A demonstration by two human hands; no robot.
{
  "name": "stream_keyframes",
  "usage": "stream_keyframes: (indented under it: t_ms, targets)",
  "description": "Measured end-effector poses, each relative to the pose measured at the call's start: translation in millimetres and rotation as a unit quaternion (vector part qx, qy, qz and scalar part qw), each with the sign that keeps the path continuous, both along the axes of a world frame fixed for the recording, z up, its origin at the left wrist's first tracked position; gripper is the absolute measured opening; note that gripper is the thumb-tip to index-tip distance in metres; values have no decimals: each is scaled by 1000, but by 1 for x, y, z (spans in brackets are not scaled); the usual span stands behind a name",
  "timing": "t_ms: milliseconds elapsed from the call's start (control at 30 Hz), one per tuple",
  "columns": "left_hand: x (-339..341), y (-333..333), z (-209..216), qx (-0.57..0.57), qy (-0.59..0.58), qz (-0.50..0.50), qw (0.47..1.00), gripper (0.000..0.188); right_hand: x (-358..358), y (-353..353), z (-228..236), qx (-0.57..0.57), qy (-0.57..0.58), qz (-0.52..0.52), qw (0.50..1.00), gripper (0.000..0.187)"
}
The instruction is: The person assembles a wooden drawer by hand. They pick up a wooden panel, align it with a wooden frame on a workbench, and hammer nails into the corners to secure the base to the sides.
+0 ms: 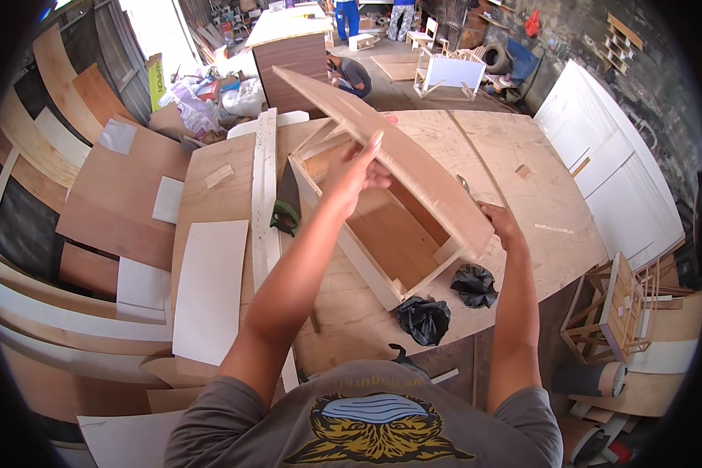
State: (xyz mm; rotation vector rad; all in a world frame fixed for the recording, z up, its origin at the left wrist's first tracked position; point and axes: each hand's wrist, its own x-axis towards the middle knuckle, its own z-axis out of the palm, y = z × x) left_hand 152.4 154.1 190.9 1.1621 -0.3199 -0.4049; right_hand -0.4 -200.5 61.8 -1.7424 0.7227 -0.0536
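Left hand is up on the plywood panel, fingers spread and curled over its long upper edge about midway along, so it's gripping the board rather than just resting on it. Right hand has the near end of the same panel, down at the corner closest to the body; the fingers are mostly hidden behind the wood, but it looks closed around that end. Two grips far apart make sense for a board this long, one hand steadies the middle while the other controls the end

Panel is tilted, far end up in the air and pointing toward the back of the shop, near end low, and it hangs right over the open wooden box. It runs roughly along the box's right side, looks like it's resting on or just above that wall, can't tell for sure if it touches

Box sits open side up on the big plywood tabletop, with pale edges, brown inside and small corner blocks showing at the near end

Other stuff around: two crumpled black bags on the tabletop just in front of the box, a green-handled tool left of it next to a long pale strip, and a white sheet further left. Someone in a dark top is crouched on the floor way at the back, well away from all this
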Motion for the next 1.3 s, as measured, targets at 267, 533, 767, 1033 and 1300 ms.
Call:
stream_keyframes:
  t_ms: [267,533,767,1033,1300]
  targets:
    - [13,-60,38,-10,-24,13,1000,61,-13,-39,-37,119,-64,-31,990,48]
    - [21,-74,52,26,-29,4,999,71,-7,-60,-58,143,-49,-14,988,53]
    - [22,-80,52,2,-27,5,1000,73,-7,-66,-59,127,-27,-15,991,53]
    - [20,-77,49,-12,-14,7,1000,67,-8,-62,-53,149,-45,-32,987,60]
    - [16,-70,43,-30,0,10,999,58,-10,-60,-55,144,-42,-42,988,48]
